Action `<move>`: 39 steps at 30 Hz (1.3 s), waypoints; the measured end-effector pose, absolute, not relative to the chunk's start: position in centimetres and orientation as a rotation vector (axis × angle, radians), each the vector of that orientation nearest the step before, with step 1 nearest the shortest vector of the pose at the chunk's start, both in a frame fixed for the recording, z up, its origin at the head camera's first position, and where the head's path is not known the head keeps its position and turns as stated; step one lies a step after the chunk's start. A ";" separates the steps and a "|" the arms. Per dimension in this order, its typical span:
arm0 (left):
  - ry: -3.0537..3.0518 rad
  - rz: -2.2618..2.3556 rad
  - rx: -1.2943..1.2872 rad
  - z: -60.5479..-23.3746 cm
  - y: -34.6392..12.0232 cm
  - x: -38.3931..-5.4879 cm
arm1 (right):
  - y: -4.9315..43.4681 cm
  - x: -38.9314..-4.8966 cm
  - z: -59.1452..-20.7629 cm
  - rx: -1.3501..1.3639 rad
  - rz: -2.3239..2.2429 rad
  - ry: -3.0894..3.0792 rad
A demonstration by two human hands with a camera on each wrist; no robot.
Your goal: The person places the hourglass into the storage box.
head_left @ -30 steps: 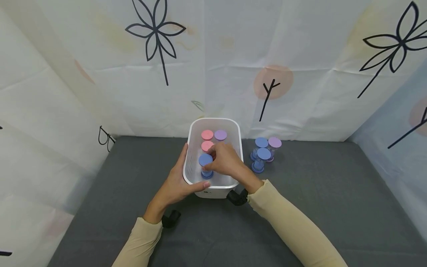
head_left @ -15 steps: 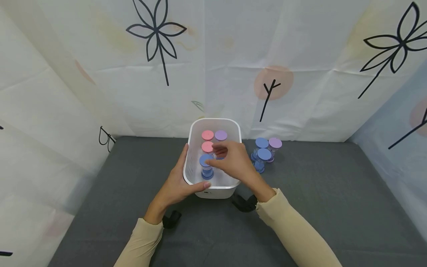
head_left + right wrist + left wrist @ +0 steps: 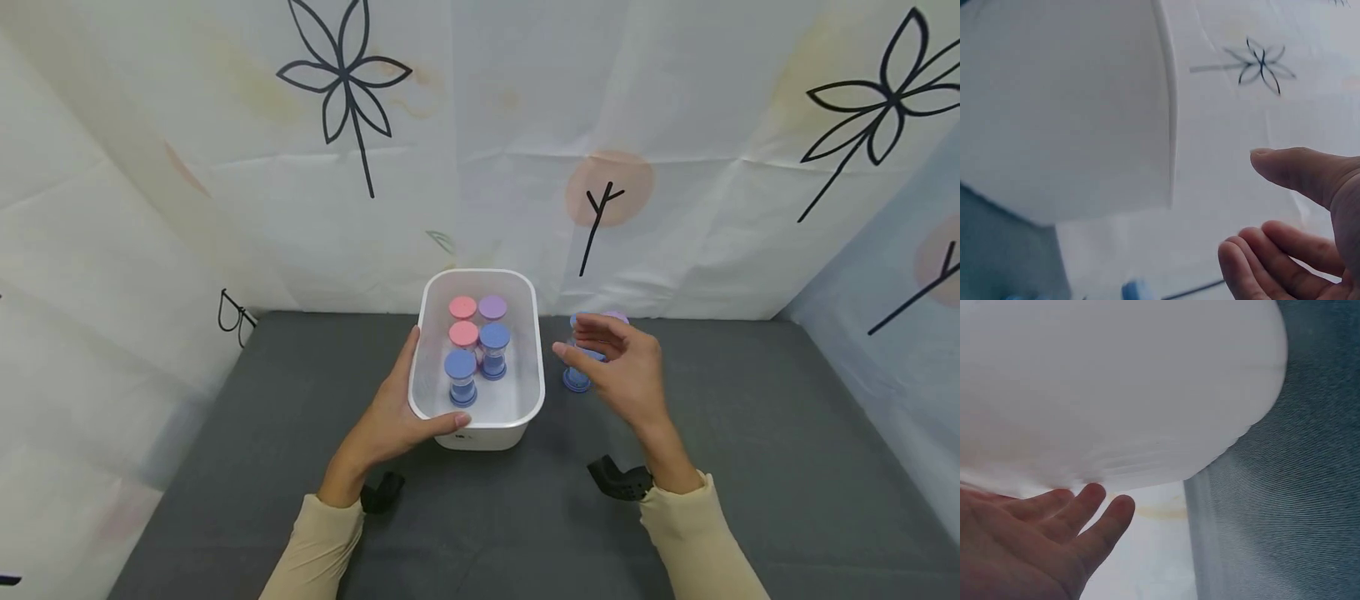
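A white plastic bin (image 3: 480,437) stands on the table, holding upright sand timers. Inside are a back pink timer (image 3: 462,307), a front pink timer (image 3: 463,335), a purple timer (image 3: 492,307), and two blue ones, a left blue timer (image 3: 461,377) and a right blue timer (image 3: 494,350). My left hand (image 3: 397,421) steadies the bin's near left corner, fingers nearly straight along the side and thumb on the front rim. My right hand (image 3: 626,367) hovers over the timers right of the bin, thumb and fingers apart with nothing between them. It partly hides a blue timer (image 3: 577,380) there.
Behind the right hand, the cap of a purple timer (image 3: 617,317) and part of another blue timer's cap show. A dark grey cloth covers the table (image 3: 750,433). White patterned fabric (image 3: 510,108) hangs behind and at both sides.
My right hand has let go of a blue timer inside the bin, now upright beside the front pink one, and has moved right to the timers outside. The left hand stays at the bin.
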State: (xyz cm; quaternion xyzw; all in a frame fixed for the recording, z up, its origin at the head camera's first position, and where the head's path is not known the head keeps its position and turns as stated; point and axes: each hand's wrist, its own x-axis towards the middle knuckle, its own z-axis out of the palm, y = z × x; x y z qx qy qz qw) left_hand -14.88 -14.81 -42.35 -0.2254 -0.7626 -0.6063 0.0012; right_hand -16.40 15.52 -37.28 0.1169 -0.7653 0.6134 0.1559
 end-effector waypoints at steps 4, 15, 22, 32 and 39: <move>-2.356 -1.943 -0.755 -42.2 -14.7 -15.0 | 17.1 -16.4 -38.8 0.224 1.760 -2.097; -2.261 -1.995 -0.829 -42.5 -14.3 -15.4 | 18.5 -16.9 -41.8 0.036 1.653 -2.178; -2.259 -1.974 -0.803 -42.6 -14.2 -15.2 | 18.6 -17.2 -42.9 0.007 1.636 -2.233; -2.228 -2.021 -0.758 -40.3 -13.9 -13.8 | 18.1 -17.7 -43.4 0.001 1.654 -2.269; -2.217 -2.044 -0.753 -41.6 -14.0 -14.4 | 17.9 -18.1 -44.0 -0.004 1.640 -2.290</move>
